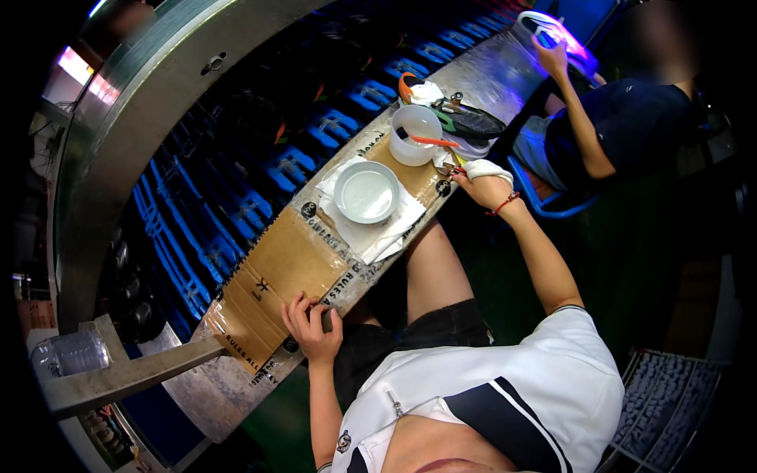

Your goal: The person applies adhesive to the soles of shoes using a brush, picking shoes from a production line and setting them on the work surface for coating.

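My left hand point(314, 335) rests at the near edge of a flattened cardboard sheet point(296, 256), fingers spread and bent over it. A small dark patch shows between thumb and fingers; I cannot tell what it is. Farther right, my right hand point(487, 191) is closed with a bunched white cloth point(486, 169) in it. Its fingertips reach a small metal tool with reddish handles point(451, 168), lying at the bench edge. Between the hands, a round white bowl of clear liquid point(367, 193) stands on white paper point(378, 236). Beyond it, a white tub point(415, 138) has an orange-handled brush point(430, 142) across it.
Shoes point(469, 122) in black, green and orange lie beyond the tub. Behind the narrow bench runs a line of blue racks point(331, 130). A co-worker point(607, 126) sits at the far right, holding a brightly lit shoe point(556, 35). A metal bar point(134, 374) stands at the left.
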The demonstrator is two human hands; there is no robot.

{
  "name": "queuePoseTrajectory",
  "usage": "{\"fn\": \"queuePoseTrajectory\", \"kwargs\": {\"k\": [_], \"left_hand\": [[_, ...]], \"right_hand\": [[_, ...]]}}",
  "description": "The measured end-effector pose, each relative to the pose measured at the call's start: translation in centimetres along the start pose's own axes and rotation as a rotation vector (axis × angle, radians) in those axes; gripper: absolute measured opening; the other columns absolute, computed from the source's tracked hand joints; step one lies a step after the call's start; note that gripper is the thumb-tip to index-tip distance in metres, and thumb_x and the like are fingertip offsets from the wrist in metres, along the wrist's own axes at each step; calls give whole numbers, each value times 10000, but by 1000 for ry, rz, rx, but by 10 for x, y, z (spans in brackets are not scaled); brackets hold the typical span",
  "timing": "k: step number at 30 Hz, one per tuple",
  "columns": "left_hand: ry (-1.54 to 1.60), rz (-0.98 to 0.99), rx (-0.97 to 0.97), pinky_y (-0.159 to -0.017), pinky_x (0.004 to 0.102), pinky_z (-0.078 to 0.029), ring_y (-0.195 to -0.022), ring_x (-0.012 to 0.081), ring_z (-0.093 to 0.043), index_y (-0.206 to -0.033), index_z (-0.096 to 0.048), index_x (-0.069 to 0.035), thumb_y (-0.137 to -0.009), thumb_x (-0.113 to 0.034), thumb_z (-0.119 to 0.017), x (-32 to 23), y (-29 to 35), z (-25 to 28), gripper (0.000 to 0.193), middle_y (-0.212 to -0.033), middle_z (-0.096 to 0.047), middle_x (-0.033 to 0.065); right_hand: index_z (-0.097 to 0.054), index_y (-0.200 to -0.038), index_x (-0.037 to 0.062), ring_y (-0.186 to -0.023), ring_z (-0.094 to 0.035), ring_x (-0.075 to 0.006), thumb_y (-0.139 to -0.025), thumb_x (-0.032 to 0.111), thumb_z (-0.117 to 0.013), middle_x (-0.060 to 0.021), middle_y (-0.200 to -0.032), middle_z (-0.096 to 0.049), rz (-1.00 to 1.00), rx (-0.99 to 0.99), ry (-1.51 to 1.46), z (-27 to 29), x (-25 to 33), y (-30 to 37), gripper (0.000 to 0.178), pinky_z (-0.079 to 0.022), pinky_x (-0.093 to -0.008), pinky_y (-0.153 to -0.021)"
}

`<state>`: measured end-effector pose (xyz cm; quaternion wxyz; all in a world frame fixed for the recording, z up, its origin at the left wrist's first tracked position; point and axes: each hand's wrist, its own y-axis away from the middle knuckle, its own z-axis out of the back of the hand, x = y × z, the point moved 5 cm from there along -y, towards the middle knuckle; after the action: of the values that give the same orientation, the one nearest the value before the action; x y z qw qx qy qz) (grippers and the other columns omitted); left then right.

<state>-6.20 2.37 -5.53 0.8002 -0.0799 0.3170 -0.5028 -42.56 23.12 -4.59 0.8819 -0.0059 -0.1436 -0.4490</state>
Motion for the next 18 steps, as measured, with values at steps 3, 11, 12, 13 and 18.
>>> {"fn": "queuePoseTrajectory", "kwargs": {"k": [3,11,12,13,18], "left_hand": [[0,-3,1,-1052,552,-291,-1106,345,-529,-793,-578,-53,-721,-97,-658,0,0,0,116,-973,-560,117],[-22,-7,6,-1040,561,-305,-1092,341,-531,-806,-582,-53,-716,-107,-671,3,2,-2,137,-986,-554,118],[-15,-5,4,-1044,556,-301,-1098,343,-529,-797,-580,-53,-718,-99,-666,1,1,-1,126,-978,-556,119],[-8,-1,2,-1048,551,-297,-1104,345,-527,-788,-577,-53,-720,-90,-661,0,0,-1,115,-970,-558,119],[-6,-5,-1,-1048,551,-297,-1100,343,-529,-783,-574,-52,-715,-77,-664,0,0,-1,115,-968,-557,118]], "right_hand": [[-674,-882,15,-786,-639,-374,-878,359,-560,-210,-848,-653,-46,-5,13,10,-1,3,363,-502,-447,-693],[-670,-879,-1,-825,-636,-374,-884,371,-549,-220,-885,-651,-65,68,7,15,-7,3,391,-497,-454,-714],[-668,-883,-3,-832,-634,-377,-885,373,-549,-222,-895,-651,-63,91,17,14,-7,3,394,-496,-454,-715],[-667,-884,-5,-835,-633,-380,-886,373,-548,-224,-899,-650,-41,104,3,10,-9,2,397,-496,-455,-717],[-664,-900,-7,-826,-623,-402,-906,373,-523,-242,-890,-641,0,87,-38,-5,-16,-21,405,-481,-464,-732]]}}
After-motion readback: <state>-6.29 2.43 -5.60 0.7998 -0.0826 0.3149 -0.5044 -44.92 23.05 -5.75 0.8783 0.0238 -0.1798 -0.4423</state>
